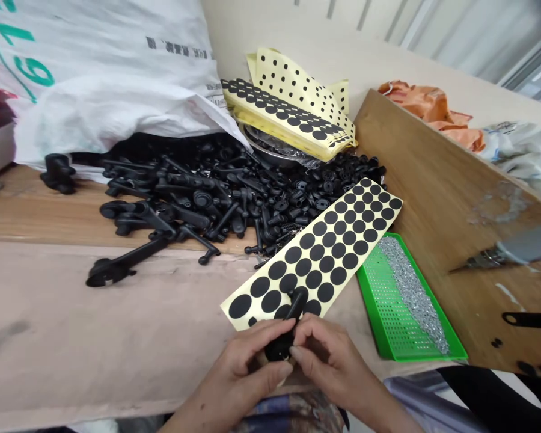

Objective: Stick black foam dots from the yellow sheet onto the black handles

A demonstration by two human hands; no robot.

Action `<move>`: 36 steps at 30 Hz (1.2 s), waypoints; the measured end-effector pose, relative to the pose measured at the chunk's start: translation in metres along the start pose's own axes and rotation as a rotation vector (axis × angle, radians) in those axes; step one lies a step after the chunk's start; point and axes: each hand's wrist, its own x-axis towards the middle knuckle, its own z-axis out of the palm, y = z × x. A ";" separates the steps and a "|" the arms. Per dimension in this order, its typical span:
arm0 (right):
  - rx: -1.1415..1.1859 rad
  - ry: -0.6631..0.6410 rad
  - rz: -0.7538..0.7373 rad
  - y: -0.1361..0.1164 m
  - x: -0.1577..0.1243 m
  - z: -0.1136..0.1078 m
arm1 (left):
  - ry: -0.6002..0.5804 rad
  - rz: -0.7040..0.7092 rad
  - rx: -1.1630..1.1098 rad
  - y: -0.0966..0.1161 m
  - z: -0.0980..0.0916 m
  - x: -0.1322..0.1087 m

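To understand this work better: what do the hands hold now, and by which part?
The left hand and right hand hold a black plastic handle by its thick lower end; its long arm sticks up free above a sheet of black dots.

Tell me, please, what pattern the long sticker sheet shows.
The sticker sheet has rows of black dots on pale yellow, clearest in the head view.

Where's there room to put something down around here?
The widest free patch is the pale board, bordered by the heap of black plastic parts, the sticker sheet and the left hand. The wooden board has room beside the green tray. The back, around the heap, is crowded.
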 end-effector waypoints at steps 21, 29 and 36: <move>0.115 0.109 0.158 -0.009 0.005 -0.001 | -0.038 0.030 0.122 0.004 0.000 0.001; 0.192 0.090 0.185 -0.010 0.006 -0.004 | -0.003 -0.187 0.160 0.006 0.003 -0.007; 0.087 0.096 0.144 -0.010 0.004 -0.003 | -0.074 -0.088 0.071 0.004 0.001 -0.004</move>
